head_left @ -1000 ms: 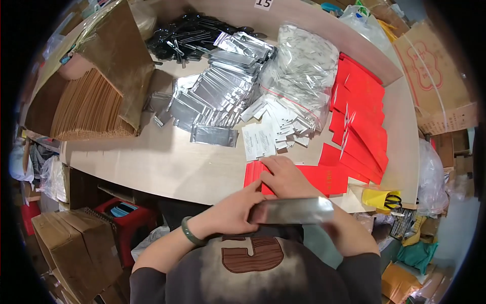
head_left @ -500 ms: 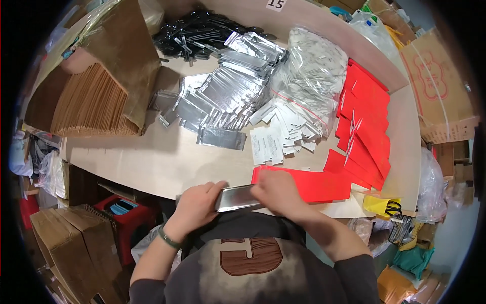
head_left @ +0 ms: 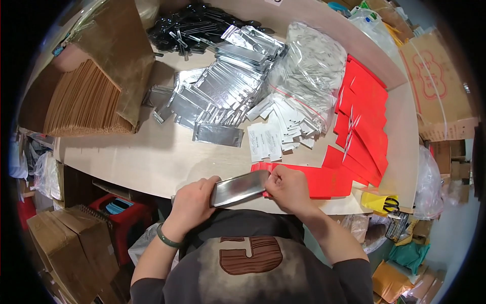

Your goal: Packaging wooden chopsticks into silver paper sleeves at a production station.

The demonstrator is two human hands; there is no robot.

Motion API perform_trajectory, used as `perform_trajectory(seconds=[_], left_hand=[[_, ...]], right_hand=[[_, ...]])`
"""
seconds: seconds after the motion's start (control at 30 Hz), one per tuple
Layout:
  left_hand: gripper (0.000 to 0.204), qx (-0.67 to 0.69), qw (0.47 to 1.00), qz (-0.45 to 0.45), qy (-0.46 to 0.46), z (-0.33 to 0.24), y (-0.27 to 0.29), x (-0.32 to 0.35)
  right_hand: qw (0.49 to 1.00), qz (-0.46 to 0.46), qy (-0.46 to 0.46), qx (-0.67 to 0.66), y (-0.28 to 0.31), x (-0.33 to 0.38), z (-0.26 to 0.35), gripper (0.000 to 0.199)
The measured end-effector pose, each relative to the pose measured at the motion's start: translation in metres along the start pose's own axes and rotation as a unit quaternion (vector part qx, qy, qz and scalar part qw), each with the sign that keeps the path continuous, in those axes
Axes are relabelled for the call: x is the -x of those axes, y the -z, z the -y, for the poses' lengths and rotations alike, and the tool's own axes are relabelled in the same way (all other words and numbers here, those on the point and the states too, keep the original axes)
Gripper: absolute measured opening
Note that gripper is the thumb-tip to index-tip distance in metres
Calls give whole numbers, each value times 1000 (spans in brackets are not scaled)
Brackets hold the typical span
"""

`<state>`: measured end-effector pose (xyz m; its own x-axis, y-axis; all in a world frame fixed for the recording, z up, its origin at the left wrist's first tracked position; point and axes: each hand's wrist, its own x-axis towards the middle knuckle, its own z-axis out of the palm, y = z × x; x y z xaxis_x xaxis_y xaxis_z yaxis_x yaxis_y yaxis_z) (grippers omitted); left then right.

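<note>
A long, shiny silver foil packet (head_left: pixel 239 188) stretches between my two hands at the near edge of the table. My left hand (head_left: pixel 194 205) is closed around its left end, with the thumb along the top. My right hand (head_left: pixel 287 188) has its fingers curled at the packet's right end, pinching it. Just beyond and right of my right hand lie red paper sleeves (head_left: pixel 324 181). Farther off are a spread pile of silver foil packets (head_left: pixel 223 91), white printed slips (head_left: pixel 266 142) and a clear bag (head_left: pixel 311 66) full of small white packets.
An open cardboard box (head_left: pixel 111 45) packed with brown card pieces stands on the left. Black plastic spoons (head_left: pixel 202 25) are heaped at the back. Overlapping red sleeves (head_left: pixel 362 121) line the right side, near a yellow holder (head_left: pixel 377 201) with black-handled scissors. A raised rim (head_left: pixel 379 66) borders the table.
My right hand has moved slightly right, and more of the silver packet shows between my hands. The packet has tilted, its right end now higher. My view has shifted a little.
</note>
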<state>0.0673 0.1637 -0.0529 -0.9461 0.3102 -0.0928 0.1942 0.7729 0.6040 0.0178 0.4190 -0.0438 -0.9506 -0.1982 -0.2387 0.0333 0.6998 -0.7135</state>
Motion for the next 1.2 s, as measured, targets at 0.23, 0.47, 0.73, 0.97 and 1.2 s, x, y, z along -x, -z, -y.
perform_trajectory(seconds=[0.23,0.47,0.73,0.97,1.2], left_hand=[[56,21,997,57,-43,-5,6,-11],[62,92,989,-97,61,10,-13,3],[61,63,993,-84,56,6,-14,-1],[61,69,995,-69,37,5,-11,1],[64,-57,995,45,-67,-2,8,-16]], right_hand=[[993,-7,95,75,-17,3,11,15],[998,3,29,56,14,2,5,20],[971,86,61,213,28,1,9,34],[981,60,65,175,20,-1,7,24],[987,70,106,102,-17,4,18,22]])
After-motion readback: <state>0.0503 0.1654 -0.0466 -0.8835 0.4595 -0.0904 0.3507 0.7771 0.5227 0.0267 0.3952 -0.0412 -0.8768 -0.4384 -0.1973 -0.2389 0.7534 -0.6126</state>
